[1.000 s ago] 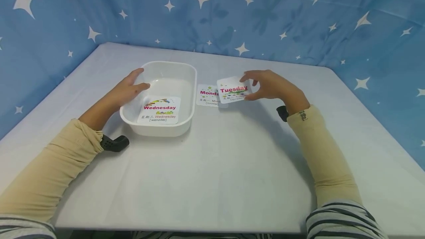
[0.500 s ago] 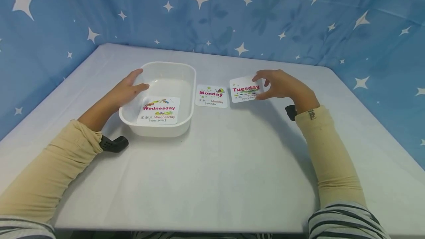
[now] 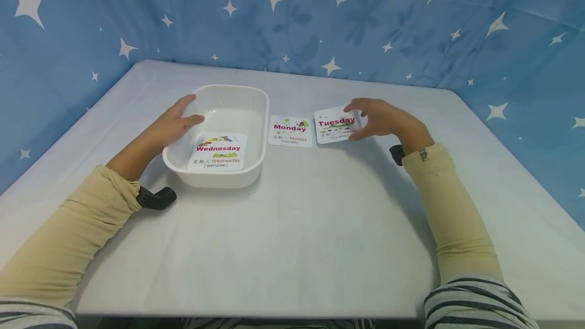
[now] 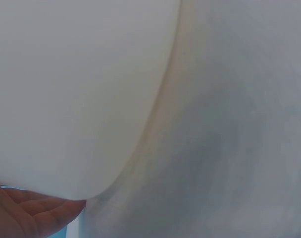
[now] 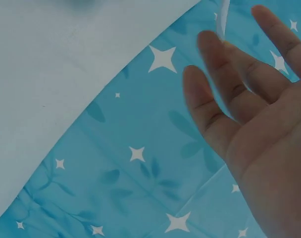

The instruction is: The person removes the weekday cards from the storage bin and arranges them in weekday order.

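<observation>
My left hand [image 3: 170, 127] grips the left rim of a white plastic basin [image 3: 264, 133], thumb over the inside; in the left wrist view its fingers [image 4: 51, 218] touch the outer wall. Inside the basin leans a "Wednesday" card [image 3: 218, 154]. On the table just right of the basin lies a "Monday" card [image 3: 290, 132]. Beside that, a "Tuesday" card [image 3: 335, 125] is pinched at its right side between the thumb and fingers of my right hand [image 3: 388, 120]. Only a thin sliver of card [image 5: 221, 20] shows at the fingertips in the right wrist view.
A white cloth covers the table [image 3: 292, 248], whose front edge runs along the bottom of the head view. Behind and at the sides hangs a blue star-patterned curtain [image 3: 301, 19]. Black wrist mounts [image 3: 157, 198] stick out below the sleeves.
My right hand has carried the "Tuesday" card rightward off the "Monday" card, which now shows whole, then shifted it slightly left and down. My left hand stays on the basin.
</observation>
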The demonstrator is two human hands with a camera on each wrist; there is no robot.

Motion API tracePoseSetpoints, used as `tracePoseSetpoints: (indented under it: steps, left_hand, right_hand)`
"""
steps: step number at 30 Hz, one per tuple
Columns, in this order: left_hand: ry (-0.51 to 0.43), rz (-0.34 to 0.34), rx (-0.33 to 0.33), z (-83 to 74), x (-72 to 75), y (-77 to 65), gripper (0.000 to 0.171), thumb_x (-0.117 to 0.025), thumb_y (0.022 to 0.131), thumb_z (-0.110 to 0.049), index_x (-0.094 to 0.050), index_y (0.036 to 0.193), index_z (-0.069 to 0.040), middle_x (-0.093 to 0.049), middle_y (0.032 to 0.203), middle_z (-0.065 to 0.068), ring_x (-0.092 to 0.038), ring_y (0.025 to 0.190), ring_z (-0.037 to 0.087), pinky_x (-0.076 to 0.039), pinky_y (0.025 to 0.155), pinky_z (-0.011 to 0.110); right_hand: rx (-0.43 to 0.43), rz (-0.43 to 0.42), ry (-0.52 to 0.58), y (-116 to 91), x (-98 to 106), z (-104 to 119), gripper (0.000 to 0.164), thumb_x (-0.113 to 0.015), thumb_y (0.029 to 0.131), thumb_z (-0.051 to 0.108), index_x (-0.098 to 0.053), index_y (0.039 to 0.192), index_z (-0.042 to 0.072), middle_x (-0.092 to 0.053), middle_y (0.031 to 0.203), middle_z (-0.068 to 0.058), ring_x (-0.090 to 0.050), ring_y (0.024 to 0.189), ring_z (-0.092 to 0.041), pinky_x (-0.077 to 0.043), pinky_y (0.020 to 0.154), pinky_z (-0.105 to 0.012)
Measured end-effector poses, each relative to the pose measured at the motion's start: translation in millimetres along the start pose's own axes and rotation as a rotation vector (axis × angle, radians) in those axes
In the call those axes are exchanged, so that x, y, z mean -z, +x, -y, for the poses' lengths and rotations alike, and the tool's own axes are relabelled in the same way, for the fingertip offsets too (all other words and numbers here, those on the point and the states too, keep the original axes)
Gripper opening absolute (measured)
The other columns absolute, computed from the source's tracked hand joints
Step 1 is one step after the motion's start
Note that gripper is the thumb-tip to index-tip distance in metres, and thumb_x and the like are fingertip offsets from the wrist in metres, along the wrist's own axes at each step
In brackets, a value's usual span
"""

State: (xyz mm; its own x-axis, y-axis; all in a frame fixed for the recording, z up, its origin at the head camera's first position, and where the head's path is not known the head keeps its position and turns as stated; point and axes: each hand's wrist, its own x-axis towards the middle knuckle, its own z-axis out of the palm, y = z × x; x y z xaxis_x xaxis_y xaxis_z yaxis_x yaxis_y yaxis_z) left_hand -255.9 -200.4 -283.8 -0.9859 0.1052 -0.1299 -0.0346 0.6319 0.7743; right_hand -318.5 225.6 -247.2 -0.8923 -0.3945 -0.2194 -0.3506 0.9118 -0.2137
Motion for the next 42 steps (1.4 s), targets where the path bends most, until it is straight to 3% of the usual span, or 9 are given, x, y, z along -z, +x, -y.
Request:
tracePoseSetpoints:
  steps: [6, 18, 23, 26, 32, 37, 42]
  left_hand:
    - [-0.009, 0.001, -0.003, 0.3, -0.3, 0.3, 0.071, -0.041, 0.095, -0.032, 0.005, 0.148, -0.017, 0.007, 0.154, 0.012, 0.001, 0.140, 0.037, -0.008, 0.109, 0.060]
    - [-0.017, -0.003, -0.011, 0.0, 1.3, 0.5, 0.071, -0.040, 0.095, -0.032, 0.005, 0.148, -0.017, 0.007, 0.154, 0.011, 0.001, 0.140, 0.037, -0.008, 0.110, 0.059]
    - [-0.011, 0.002, 0.004, -0.2, 0.9, 0.1, 0.071, -0.040, 0.095, -0.033, 0.005, 0.148, -0.018, 0.008, 0.154, 0.011, 0.002, 0.140, 0.037, -0.008, 0.109, 0.060]
    - [-0.015, 0.005, 0.004, -0.3, 0.4, -0.4, 0.071, -0.040, 0.095, -0.033, 0.006, 0.148, -0.019, 0.009, 0.154, 0.011, 0.002, 0.140, 0.037, -0.009, 0.109, 0.060]
    - [-0.022, 0.006, -0.003, -1.4, 0.3, -1.4, 0.071, -0.040, 0.095, -0.032, 0.005, 0.148, -0.018, 0.009, 0.154, 0.011, 0.002, 0.140, 0.037, -0.009, 0.109, 0.059]
    - [-0.021, 0.004, -0.006, -1.0, 0.1, -2.0, 0.071, -0.040, 0.095, -0.032, 0.006, 0.148, -0.017, 0.009, 0.154, 0.011, 0.003, 0.140, 0.036, -0.008, 0.110, 0.058]
    - [-0.018, 0.004, -0.002, -1.5, 0.2, -1.7, 0.071, -0.039, 0.095, -0.034, 0.006, 0.148, -0.018, 0.009, 0.154, 0.011, 0.003, 0.140, 0.036, -0.008, 0.110, 0.059]
  right_hand:
    - [-0.046, 0.025, -0.008, 9, -9, -4, 0.077, -0.076, 0.072, 0.031, -0.038, 0.137, 0.014, -0.031, 0.145, -0.015, -0.030, 0.127, -0.033, -0.026, 0.105, -0.057]
    - [-0.089, 0.084, -0.011, 15, -17, -8, 0.081, -0.076, 0.071, 0.038, -0.037, 0.138, 0.017, -0.029, 0.146, -0.016, -0.027, 0.128, -0.035, -0.025, 0.104, -0.060]
    - [-0.049, 0.114, -0.016, 15, -19, -10, 0.077, -0.073, 0.076, 0.034, -0.034, 0.140, 0.017, -0.039, 0.141, -0.015, -0.031, 0.129, -0.033, -0.028, 0.104, -0.057]
    - [-0.043, 0.128, -0.023, 15, -20, -10, 0.074, -0.070, 0.078, 0.032, -0.033, 0.141, 0.017, -0.037, 0.142, -0.015, -0.029, 0.131, -0.034, -0.026, 0.105, -0.056]
    - [0.002, 0.101, -0.059, 13, -20, 4, 0.056, -0.066, 0.082, 0.032, -0.049, 0.132, 0.014, -0.032, 0.145, -0.016, -0.023, 0.135, -0.036, -0.022, 0.108, -0.056]
    - [-0.106, 0.199, -0.125, 10, -24, 27, 0.065, -0.065, 0.077, 0.050, -0.051, 0.132, 0.017, -0.027, 0.148, -0.015, -0.017, 0.136, -0.038, -0.020, 0.106, -0.060]
    - [-0.165, 0.185, -0.153, 8, -27, 33, 0.068, -0.068, 0.078, 0.040, -0.044, 0.136, 0.015, -0.025, 0.147, -0.018, -0.020, 0.134, -0.039, -0.024, 0.105, -0.059]
